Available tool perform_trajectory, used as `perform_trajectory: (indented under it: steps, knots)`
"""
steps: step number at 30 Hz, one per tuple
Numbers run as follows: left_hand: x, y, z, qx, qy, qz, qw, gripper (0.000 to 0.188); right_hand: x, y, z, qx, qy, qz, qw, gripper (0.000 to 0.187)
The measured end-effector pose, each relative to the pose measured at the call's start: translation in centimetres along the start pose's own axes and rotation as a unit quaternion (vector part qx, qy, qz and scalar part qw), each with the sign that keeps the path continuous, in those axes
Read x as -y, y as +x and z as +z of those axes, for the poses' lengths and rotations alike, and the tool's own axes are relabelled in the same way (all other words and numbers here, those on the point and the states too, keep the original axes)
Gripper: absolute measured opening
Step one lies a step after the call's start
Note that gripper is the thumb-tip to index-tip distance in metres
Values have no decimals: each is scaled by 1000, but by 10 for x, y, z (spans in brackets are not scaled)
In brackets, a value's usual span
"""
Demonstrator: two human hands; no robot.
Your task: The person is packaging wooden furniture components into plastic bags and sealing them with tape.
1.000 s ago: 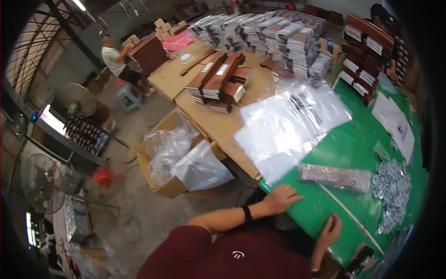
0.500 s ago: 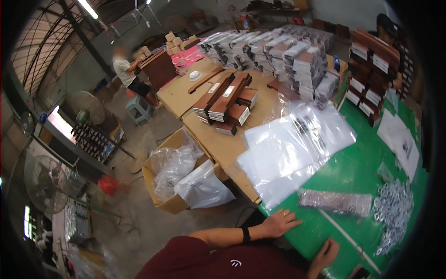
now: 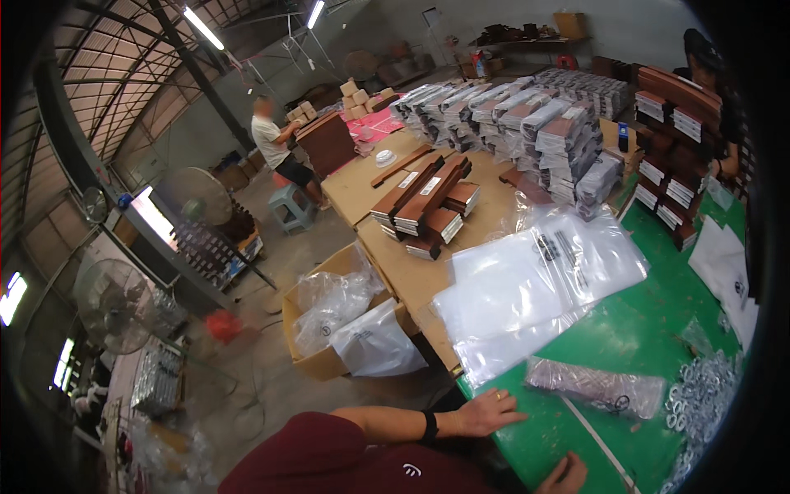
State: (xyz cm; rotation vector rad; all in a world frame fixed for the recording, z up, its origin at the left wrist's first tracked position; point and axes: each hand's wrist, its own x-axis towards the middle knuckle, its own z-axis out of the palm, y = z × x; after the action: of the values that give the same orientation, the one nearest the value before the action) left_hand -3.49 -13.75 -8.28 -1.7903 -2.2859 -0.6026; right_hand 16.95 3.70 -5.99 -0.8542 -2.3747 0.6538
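My left hand [image 3: 491, 412] lies on the near edge of the green tabletop [image 3: 543, 436], fingers stretched out and holding nothing. It wears a ring, with a black band on the wrist. At the lower edge, my right hand [image 3: 564, 475] is partly cut off; its fingers are loosely bent and apart, and I see nothing in them. Just beyond both hands lies a clear-plastic-wrapped brownish pack [image 3: 594, 387]. To its right is a heap of metal rings [image 3: 699, 393]. A pile of flat white plastic bags [image 3: 527, 288] lies beyond my left hand.
Brown slats [image 3: 428, 198] are stacked on the cardboard-coloured table. Wrapped packs [image 3: 559, 148] stand in rows behind, and more brown pieces [image 3: 671, 140] rise at right. A carton [image 3: 329, 362] of plastic bags sits left of the table. A person [image 3: 276, 148] is at the far left; another is partly visible at far right.
The view has shifted, so the scene sits lower and mostly farther right. Both hands stay empty by the table edge; the right one is now more cut off by the lower rim.
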Motion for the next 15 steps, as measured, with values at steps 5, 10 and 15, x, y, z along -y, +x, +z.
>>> perform_trajectory:
  steps: [5,10,15]
  knots:
    - [1,0,-2,31,3,-1,1000,42,-2,-5,0,-3,13,-2,1000,22]
    - [-1,0,-6,40,17,-5,999,43,1,-1,-4,18,25,3,1000,23]
    - [-2,-1,-1,38,-1,13,999,45,6,-4,-12,4,20,-1,1000,23]
